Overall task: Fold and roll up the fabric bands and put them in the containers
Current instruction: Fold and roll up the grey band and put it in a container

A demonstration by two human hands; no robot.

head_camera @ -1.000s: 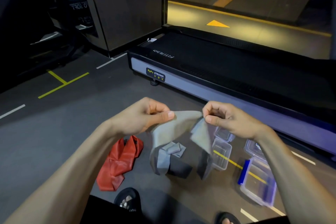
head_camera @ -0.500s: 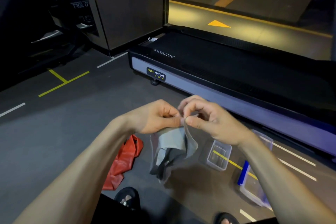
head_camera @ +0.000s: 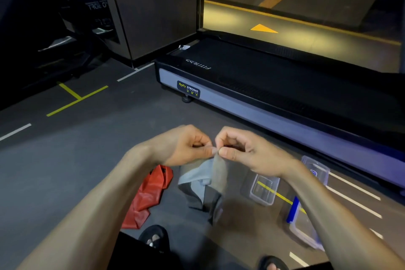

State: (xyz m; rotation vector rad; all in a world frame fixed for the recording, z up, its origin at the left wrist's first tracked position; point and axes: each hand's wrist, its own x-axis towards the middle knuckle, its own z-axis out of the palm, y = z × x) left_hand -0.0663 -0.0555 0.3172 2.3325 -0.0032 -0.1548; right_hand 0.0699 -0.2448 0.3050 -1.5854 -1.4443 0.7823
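Hands are meeting in the head view: the left hand (head_camera: pixel 186 147) and right hand (head_camera: pixel 243 151) are each pinching the top edge of the grey band (head_camera: pixel 203 182), likely bringing its ends together to fold it while the rest is hanging above the floor (head_camera: pixel 65 160). The red band (head_camera: pixel 151 195) is lying crumpled on the floor to the left, and clear containers (head_camera: pixel 263 190) are sitting open to the right, probably waiting for the rolls.

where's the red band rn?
In the head view, the red band lies crumpled on the floor, lower centre-left, under the left forearm and left of the hanging grey band, untouched by either hand.
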